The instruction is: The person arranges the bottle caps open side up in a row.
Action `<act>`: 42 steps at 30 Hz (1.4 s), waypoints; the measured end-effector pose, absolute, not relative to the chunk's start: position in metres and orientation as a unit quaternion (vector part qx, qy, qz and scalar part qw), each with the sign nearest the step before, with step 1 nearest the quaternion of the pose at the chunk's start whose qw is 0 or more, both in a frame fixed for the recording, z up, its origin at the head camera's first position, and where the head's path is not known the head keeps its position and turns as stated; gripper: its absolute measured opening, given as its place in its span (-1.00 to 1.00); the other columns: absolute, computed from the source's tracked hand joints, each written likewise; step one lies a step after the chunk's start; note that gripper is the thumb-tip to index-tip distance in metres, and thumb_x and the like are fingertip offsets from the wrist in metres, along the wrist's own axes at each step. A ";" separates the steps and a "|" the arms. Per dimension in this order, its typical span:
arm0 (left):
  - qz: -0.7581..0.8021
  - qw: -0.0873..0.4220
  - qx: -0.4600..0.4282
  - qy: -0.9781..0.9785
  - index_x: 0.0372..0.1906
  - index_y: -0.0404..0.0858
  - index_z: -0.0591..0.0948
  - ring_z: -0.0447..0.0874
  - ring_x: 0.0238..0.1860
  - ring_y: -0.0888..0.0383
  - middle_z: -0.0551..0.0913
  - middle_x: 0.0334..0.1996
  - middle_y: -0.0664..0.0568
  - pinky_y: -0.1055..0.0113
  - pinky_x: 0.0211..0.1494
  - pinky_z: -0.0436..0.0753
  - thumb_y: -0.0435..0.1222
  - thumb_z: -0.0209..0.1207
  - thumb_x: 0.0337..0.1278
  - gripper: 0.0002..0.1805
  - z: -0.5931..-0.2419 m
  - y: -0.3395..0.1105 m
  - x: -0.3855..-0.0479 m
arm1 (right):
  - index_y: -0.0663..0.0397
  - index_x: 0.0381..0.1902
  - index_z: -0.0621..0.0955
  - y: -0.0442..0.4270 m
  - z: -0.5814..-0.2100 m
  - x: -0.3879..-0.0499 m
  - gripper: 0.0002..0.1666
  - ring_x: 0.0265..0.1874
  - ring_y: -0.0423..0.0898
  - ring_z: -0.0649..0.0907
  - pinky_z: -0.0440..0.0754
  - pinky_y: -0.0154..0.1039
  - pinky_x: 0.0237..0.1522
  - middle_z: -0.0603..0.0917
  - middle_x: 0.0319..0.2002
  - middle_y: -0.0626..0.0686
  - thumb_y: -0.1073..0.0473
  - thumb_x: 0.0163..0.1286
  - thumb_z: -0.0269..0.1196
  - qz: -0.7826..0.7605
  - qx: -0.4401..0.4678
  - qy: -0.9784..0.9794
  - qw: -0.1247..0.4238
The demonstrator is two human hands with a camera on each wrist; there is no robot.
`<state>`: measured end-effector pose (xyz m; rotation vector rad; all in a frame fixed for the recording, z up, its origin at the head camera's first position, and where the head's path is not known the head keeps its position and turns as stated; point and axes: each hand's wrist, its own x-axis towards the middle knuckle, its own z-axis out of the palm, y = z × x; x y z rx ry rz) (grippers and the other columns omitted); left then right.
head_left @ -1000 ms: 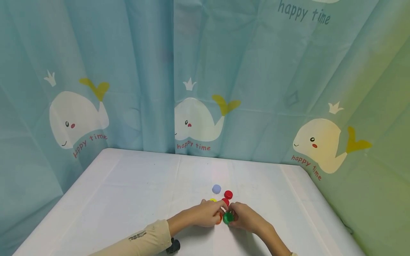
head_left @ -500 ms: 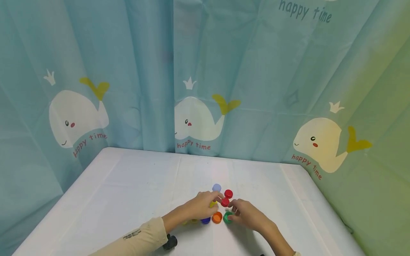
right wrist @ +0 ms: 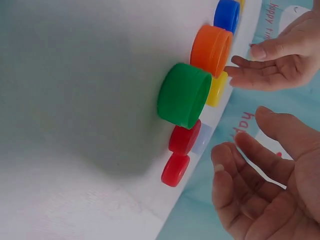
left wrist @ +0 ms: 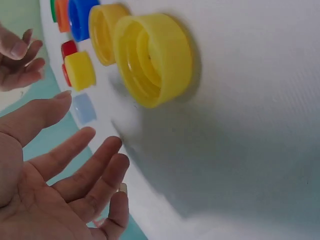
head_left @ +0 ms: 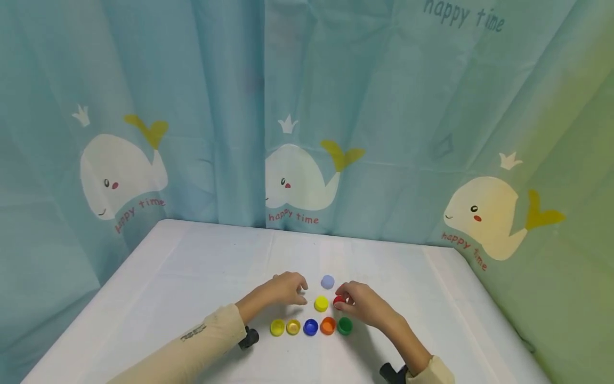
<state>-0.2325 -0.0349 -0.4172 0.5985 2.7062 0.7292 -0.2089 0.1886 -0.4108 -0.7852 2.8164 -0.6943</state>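
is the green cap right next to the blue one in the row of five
No, the orange cap sits between the green cap and the blue cap.

- Row of five caps on the worktop before me.
- Another cap behind it, between my left grip and right grip.
- Curtain behind the worktop.

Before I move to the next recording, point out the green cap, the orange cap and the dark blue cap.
Green cap (right wrist: 181,95): right wrist view, on its outer side wall.
Orange cap (right wrist: 209,50): right wrist view, on its outer side wall.
Dark blue cap (head_left: 310,327): head view, inside its hollow.
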 end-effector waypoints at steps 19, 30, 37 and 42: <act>0.191 0.166 0.227 0.940 -0.21 -0.16 0.64 0.45 -0.27 0.19 0.53 -0.25 0.06 0.27 -0.07 0.52 -0.23 0.37 -0.03 -0.76 -0.413 -0.022 -0.238 | 0.16 -0.17 0.63 0.179 -0.418 -0.232 -0.68 -0.41 -0.16 0.53 0.61 -0.30 -0.30 0.56 -0.40 -0.09 0.24 0.10 0.42 -0.205 -0.256 0.940 0.096; 0.186 0.162 0.227 0.942 -0.30 -0.20 0.69 0.44 -0.33 0.23 0.53 -0.33 0.09 0.34 -0.13 0.53 -0.21 0.37 -0.01 -0.82 -0.412 -0.015 -0.238 | 0.16 -0.20 0.63 0.173 -0.419 -0.237 -0.69 -0.45 -0.18 0.51 0.59 -0.35 -0.32 0.56 -0.41 -0.08 0.24 0.08 0.43 -0.213 -0.247 0.938 0.115; 0.211 0.157 0.227 0.938 -0.36 -0.24 0.69 0.45 -0.41 0.24 0.53 -0.44 0.13 0.39 -0.24 0.53 -0.27 0.35 -0.01 -0.87 -0.415 -0.018 -0.235 | 0.18 -0.21 0.63 0.165 -0.428 -0.234 -0.67 -0.49 -0.20 0.49 0.53 -0.39 -0.38 0.55 -0.43 -0.13 0.24 0.05 0.44 -0.224 -0.257 0.932 0.124; 0.216 0.159 0.230 0.935 -0.34 -0.23 0.70 0.49 -0.37 0.23 0.55 -0.43 0.14 0.36 -0.19 0.54 -0.26 0.36 -0.01 -0.86 -0.419 -0.018 -0.235 | 0.17 -0.22 0.64 0.163 -0.430 -0.234 -0.67 -0.50 -0.23 0.48 0.52 -0.40 -0.40 0.56 -0.44 -0.15 0.23 0.04 0.44 -0.215 -0.261 0.934 0.119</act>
